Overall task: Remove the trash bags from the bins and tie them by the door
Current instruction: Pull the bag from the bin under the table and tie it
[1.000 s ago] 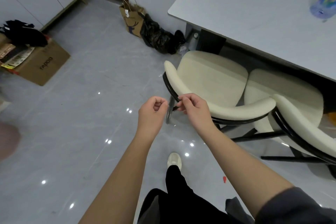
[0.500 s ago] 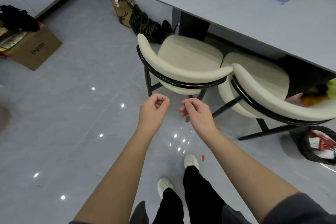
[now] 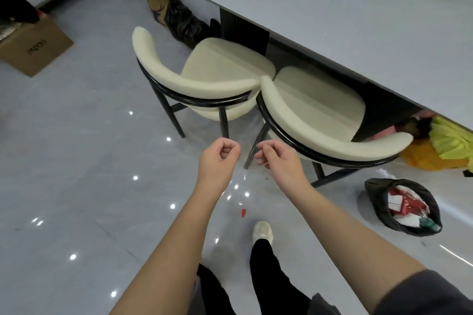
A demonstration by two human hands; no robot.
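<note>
Here the person is mid-stride on the grey floor (image 3: pixel 89 161), between bags rather than handling one. The left hand (image 3: pixel 220 161) and right hand (image 3: pixel 277 163) are raised side by side, just apart, fingers curled in toward the palms with nothing visible in them. To the right, on the floor beside the nearer chair (image 3: pixel 320 140), sits an open black trash bag (image 3: pixel 378 199) full of red and white waste, not yet tied. Judging by that, the next move is to turn right, bend, gather the bag's rim in both hands and lift it clear of the chair legs. Beyond the chairs and the tabletop (image 3: pixel 307 7), a second black bag (image 3: pixel 183 23) lies by a paper bag (image 3: pixel 156 2) at the wall.

A second ago the open bag was out of view; half a second ago only its edge showed. The hands have stayed curled.
</note>
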